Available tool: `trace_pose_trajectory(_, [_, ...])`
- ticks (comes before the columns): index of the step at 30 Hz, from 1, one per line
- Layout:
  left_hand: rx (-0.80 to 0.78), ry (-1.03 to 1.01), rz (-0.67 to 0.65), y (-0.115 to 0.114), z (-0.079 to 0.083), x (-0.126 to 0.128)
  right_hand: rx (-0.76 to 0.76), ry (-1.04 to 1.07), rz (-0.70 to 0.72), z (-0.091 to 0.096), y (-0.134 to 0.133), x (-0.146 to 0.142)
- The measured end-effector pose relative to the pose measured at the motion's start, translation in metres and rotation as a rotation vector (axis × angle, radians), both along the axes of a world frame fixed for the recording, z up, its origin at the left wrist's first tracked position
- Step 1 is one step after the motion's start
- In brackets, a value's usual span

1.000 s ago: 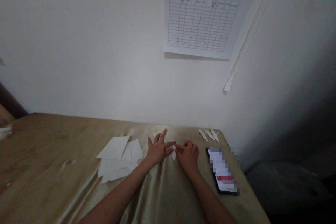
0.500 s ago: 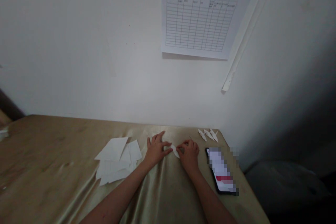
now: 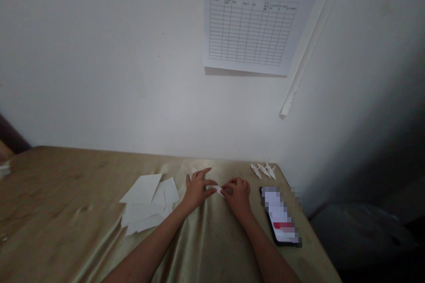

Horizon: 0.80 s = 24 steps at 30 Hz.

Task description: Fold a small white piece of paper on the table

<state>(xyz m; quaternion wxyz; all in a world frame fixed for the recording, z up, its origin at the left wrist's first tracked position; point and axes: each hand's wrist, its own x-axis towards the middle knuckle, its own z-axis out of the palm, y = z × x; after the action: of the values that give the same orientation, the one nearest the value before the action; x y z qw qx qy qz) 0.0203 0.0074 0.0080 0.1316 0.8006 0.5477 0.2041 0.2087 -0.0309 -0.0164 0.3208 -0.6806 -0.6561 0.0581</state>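
Note:
A small folded white paper piece [image 3: 218, 191] lies on the tan cloth-covered table [image 3: 83, 185] between my two hands. My left hand [image 3: 196, 189] rests on its left end, thumb and forefinger pinching it, the other fingers stretched forward. My right hand [image 3: 238, 194] is curled, its fingertips pinching the right end of the same piece. Most of the paper piece is hidden under my fingers.
A loose stack of white paper sheets [image 3: 149, 201] lies left of my hands. Three small folded paper shapes [image 3: 264, 170] sit near the table's far right corner. A phone [image 3: 279, 216] lies by the right edge. A printed grid sheet [image 3: 254, 26] hangs on the wall.
The folded paper piece, pointing down toward me a second ago, now lies flatter and more sideways between my fingers. Both hands have stayed in place, fingers closing in on it.

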Motion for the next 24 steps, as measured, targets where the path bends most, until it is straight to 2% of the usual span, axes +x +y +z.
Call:
trace_pose_trajectory(9, [0.111, -0.068, -0.014, -0.001, -0.001, -0.002, 0.053, 0.02, 0.057, 0.006, -0.001, 0.0])
trace_pose_trajectory(15, [0.071, -0.077, 0.037, -0.003, 0.004, 0.001, 0.127, -0.129, -0.057, 0.011, -0.004, 0.002])
trace_pose_trajectory(20, [0.075, -0.062, 0.029, -0.002, 0.001, 0.001, 0.107, -0.19, -0.016, 0.017, -0.011, -0.003])
trace_pose_trajectory(24, [0.074, -0.048, 0.035, -0.001, -0.001, 0.0, 0.054, -0.156, 0.032, 0.019, -0.013, -0.005])
